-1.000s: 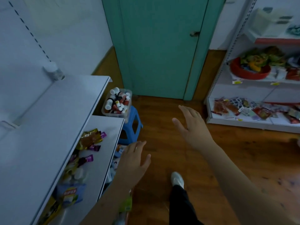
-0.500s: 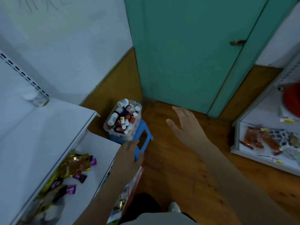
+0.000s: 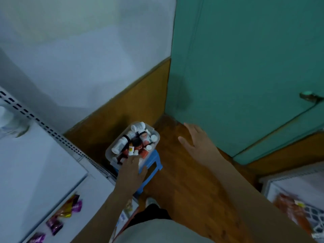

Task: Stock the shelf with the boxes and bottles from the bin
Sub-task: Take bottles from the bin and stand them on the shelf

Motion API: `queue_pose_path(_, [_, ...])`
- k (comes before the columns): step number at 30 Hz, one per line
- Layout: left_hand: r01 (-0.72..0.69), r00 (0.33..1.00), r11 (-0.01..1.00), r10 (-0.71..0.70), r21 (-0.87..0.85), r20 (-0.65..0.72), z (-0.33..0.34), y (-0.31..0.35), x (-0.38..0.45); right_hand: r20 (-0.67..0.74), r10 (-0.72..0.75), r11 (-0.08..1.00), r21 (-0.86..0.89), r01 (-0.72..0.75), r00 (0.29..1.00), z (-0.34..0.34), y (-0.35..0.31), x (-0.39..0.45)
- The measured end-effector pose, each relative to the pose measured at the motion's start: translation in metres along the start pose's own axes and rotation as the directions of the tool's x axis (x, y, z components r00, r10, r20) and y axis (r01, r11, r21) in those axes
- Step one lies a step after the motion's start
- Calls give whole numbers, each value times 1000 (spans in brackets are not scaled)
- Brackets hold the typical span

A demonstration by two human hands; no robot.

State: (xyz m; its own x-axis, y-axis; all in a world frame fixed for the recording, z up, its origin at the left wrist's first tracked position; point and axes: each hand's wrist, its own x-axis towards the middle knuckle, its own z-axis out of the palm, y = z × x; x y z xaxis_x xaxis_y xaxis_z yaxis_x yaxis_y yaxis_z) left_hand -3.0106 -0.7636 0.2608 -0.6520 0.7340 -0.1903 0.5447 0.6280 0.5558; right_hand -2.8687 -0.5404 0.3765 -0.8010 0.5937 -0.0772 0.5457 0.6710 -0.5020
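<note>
A white shelf fills the near left. On its upper level, at the far left edge, stands a blurred bottle with a white cap. The lower level carries purple and gold snack packets near its front. On the wooden floor just right of the shelf stands a blue stool, and on it sits a clear bin full of bottles. At the near right, another white shelf holds orange packets.
</note>
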Motion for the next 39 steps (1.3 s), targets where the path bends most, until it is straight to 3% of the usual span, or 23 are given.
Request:
queue_pose_path(7, [239,970,967,-241,-92,-12,-5,-13,67,169,-87,995,-26,93,982,16,4,121])
queue_pose_path(12, [416,903,900,-426,-131,-54,3,-24,82,371,-151,986,-10,166,917,62,7,181])
queue_pose_path(19, [677,699,703,-707,-216,-110,14,-52,116,655,-240,951,12,308,717,180,53,304])
queue_pose_path(23, [779,589,593,-803,-204,-87,28,-67,150,725,-232,908,-78,412,648,211,33,343])
queue_pose_path(27, [806,569,573,-819,-150,-74,51,-96,189,744,-302,844,-82,530,596,254,31,375])
queue_pose_path(31, [781,611,620,-784,-77,-107,73,-125,221,705,-412,757,-87,647,577,293,40,390])
queue_pose_path(34, [767,631,641,-761,-27,-150,87,-149,237,703,-437,734,-82,674,561,319,50,392])
queue_pose_path(39, [802,594,598,-796,8,-114,107,-180,252,652,-487,747,-33,663,581,347,63,397])
